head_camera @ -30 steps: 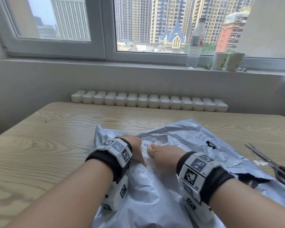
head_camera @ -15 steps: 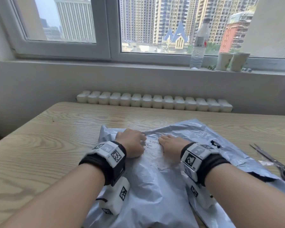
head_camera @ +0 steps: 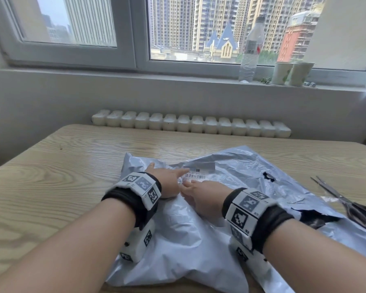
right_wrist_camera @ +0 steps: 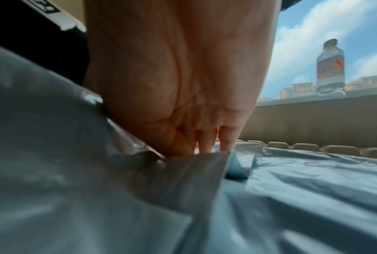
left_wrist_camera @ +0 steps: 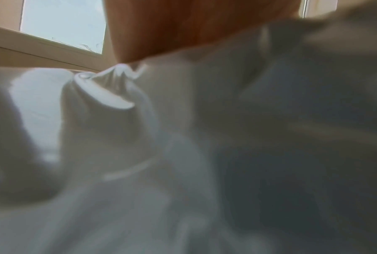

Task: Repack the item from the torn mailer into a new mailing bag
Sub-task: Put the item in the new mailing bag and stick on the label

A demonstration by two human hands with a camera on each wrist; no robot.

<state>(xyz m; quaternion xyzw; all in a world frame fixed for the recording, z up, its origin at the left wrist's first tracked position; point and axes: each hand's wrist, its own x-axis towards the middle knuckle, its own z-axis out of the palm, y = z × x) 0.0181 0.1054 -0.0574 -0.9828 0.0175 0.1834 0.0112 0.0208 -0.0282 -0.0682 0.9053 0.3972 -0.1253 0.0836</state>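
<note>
Wooden table [head_camera: 51, 187], left wrist view blurred

Both forearms reach forward, bare, each wrist wearing a black band with a white marker-tagged block. Left hand [head_camera: 169, 182] lies palm down, fingers extended and pointing toward the right, thumb sticking out on the far side. Right hand [head_camera: 203, 197] lies palm down just beside it, its fingers [right_wrist_camera: 207, 142] extended together and pressed flat at the tips (wrist view shows the palm from below, no curl). The two hands' fingertips nearly meet; whether they touch is unclear. Left wrist view is blurred.
</note>
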